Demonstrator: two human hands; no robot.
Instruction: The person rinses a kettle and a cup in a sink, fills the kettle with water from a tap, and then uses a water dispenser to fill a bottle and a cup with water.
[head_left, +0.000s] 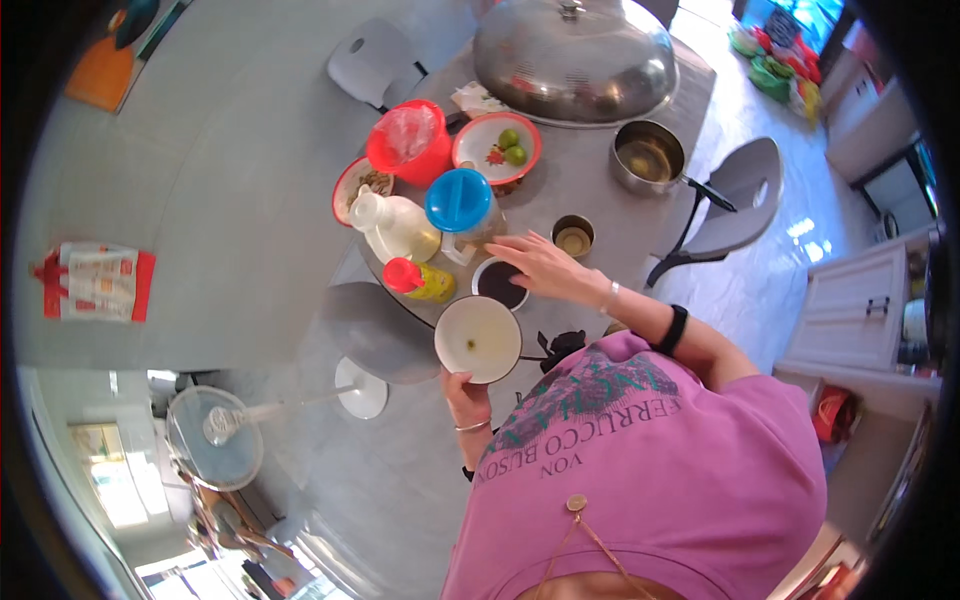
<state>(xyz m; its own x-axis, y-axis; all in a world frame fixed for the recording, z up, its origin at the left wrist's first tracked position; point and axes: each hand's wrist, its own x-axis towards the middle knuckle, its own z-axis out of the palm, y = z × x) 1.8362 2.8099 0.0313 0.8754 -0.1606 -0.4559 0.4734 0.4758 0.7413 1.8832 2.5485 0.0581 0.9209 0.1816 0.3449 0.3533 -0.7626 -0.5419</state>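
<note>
My left hand (466, 401) grips the rim of a white bowl (480, 330) with a dark edge. A small green-brown bit lies inside the bowl, which I hold tilted at the table's near edge. Reaching over the table, my right hand (546, 266) has its fingers spread and nothing in them. Its fingertips are above a bowl of dark liquid (499, 286), close to a clear pitcher with a blue lid (459, 201). Whether they touch the pitcher, I cannot tell. A small metal cup (573, 236) stands just beyond that hand.
On the grey table (577, 157) stand a yellow container with a red cap (420, 280), a white jug (397, 229), a red bin (411, 142), a red-rimmed basin with limes (487, 146), a saucepan (646, 157) and a large metal dome lid (574, 64). A grey chair (742, 199) is at right.
</note>
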